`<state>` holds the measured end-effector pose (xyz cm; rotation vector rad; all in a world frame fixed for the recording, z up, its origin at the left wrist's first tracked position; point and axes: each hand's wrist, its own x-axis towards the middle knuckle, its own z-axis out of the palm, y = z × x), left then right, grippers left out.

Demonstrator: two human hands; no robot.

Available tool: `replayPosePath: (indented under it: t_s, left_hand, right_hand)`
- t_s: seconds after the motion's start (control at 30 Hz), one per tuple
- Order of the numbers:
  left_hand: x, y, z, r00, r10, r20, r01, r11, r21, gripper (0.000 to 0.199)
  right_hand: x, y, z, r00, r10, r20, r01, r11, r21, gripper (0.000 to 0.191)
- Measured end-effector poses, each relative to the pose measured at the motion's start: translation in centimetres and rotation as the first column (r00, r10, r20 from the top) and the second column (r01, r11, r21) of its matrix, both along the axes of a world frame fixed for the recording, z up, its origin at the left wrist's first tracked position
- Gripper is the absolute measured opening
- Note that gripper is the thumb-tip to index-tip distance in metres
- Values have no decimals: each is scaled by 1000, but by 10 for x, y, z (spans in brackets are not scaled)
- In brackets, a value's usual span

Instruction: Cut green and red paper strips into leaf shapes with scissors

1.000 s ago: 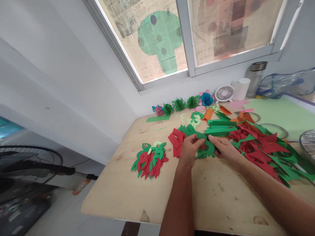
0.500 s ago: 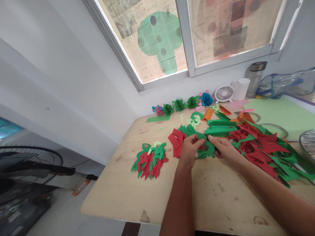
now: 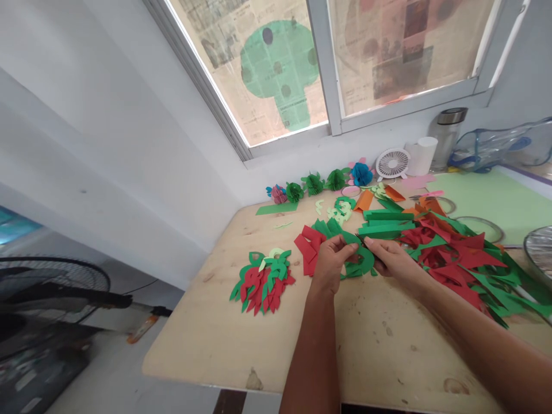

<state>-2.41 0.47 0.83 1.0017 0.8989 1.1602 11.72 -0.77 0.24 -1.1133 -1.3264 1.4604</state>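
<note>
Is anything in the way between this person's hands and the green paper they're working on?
Nothing visible is. The left hand pinches the green paper directly, and the right hand holds a dark tool up against it. The red paper lies off to the left, not between them.

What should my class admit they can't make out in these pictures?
Head view:
Dark tool: mostly hidden by the right hand.
Green paper: partly covered by the left hand.
Black fan: cut off by the left edge.
Newspaper: print too small to read.
</note>
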Motion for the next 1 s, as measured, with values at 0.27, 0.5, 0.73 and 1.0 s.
replayPosePath:
  t_s: [0.27,0.5,0.73,1.0]
  left_hand:
    - [-4,0,1,998,-54,-19,54,998,-10,21]
    - [-5,0,2,996,-77,-51,77,997,-17,22]
    - [-6,0,2,994,-92,-56,91,995,-32,24]
    - [-5,-1,2,998,-60,-33,59,998,-31,25]
  right_hand:
    - [1,0,0,1000,24,10,-24,1000,-15,52]
    - [1,1,-1,998,30,49,-29,1000,-11,54]
    - [1,1,-2,998,34,62,-35,999,23,54]
    - [0,2,0,996,-91,-1,91,996,-15,50]
